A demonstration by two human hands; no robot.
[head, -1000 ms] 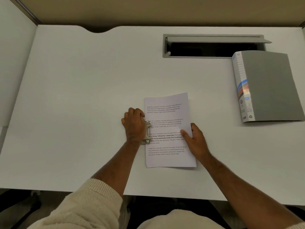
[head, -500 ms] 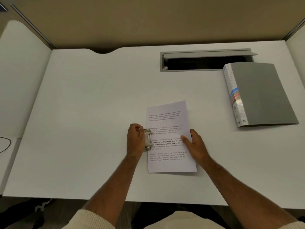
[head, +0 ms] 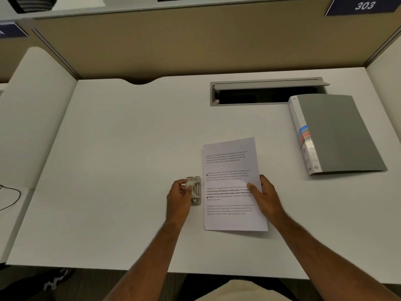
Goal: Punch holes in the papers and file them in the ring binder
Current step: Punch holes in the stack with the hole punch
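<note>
My left hand (head: 181, 193) grips the punch (head: 194, 190), fingers curled round its handle, just left of the paper (head: 232, 183) and apart from it. My right hand (head: 263, 195) pinches the paper's right edge, thumb on top. Two holes show along its left margin. The binder (head: 338, 133) lies closed on the bench (head: 121, 161), far right.

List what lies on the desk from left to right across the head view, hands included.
Thin black cable at the left edge → left hand gripping the small grey metal hole punch → white printed paper sheet, two holes at its left edge → right hand holding the sheet's right edge → closed grey ring binder.
</note>
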